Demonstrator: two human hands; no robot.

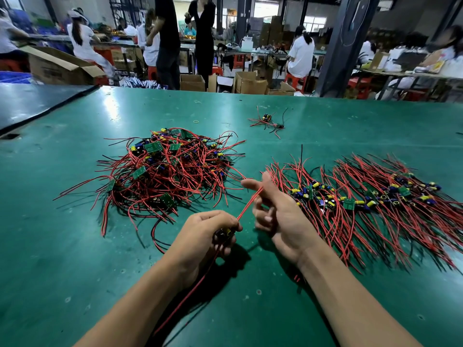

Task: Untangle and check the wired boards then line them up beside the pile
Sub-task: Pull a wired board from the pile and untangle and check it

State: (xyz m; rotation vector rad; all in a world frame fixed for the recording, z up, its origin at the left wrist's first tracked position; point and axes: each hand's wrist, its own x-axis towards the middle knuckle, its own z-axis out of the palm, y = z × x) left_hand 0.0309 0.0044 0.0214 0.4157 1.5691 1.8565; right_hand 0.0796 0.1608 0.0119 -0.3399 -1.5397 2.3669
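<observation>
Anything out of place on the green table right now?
Yes: a small clump of wired boards lies alone at the far side, apart from both the tangled pile and the lined-up row. A small yellow ring lies loose near it.

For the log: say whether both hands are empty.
No, the left hand grips a wired board and the right hand pinches its red wire.
</observation>
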